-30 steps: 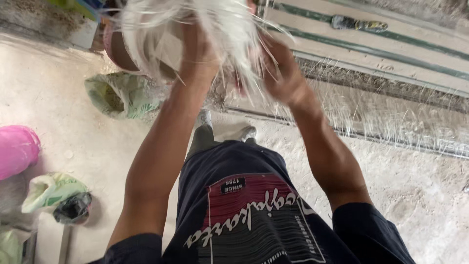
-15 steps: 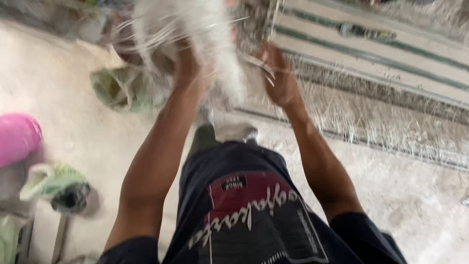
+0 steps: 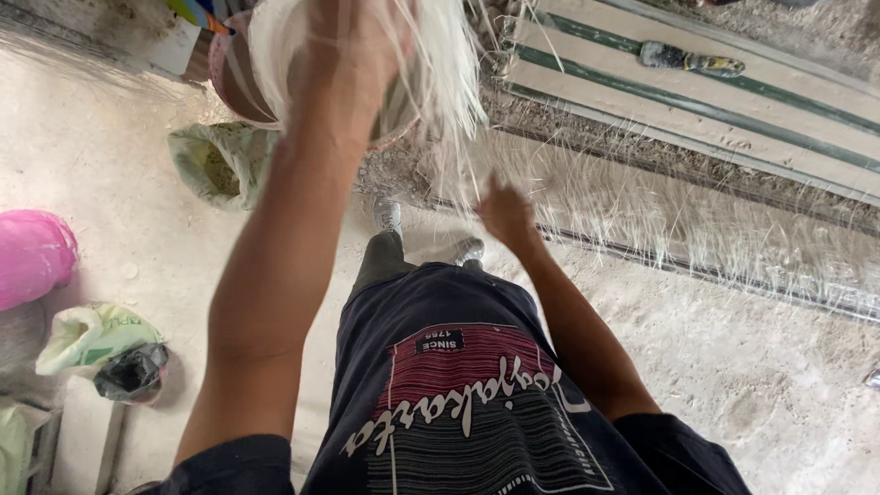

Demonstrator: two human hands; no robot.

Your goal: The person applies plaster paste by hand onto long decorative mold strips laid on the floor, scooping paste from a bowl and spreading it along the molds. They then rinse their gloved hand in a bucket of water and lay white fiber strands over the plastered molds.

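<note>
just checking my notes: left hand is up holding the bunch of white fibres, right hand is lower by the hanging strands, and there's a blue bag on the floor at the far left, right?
Not quite: the bag on the floor at the far left is pink, not blue, as the head view shows. The rest stands: the left hand is raised, gripping the bunch of white fibres, and the right hand is lower, by the hanging strands.

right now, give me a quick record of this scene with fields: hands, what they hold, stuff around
left hand: raised high, gripping a bundle of white fibres
right hand: lower, open, among loose strands hanging from the bundle
behind the bundle: a round basin
floor left: green sack, pink bag, pale green bag
right side: long striped panel with fibres spread along its edge
</note>
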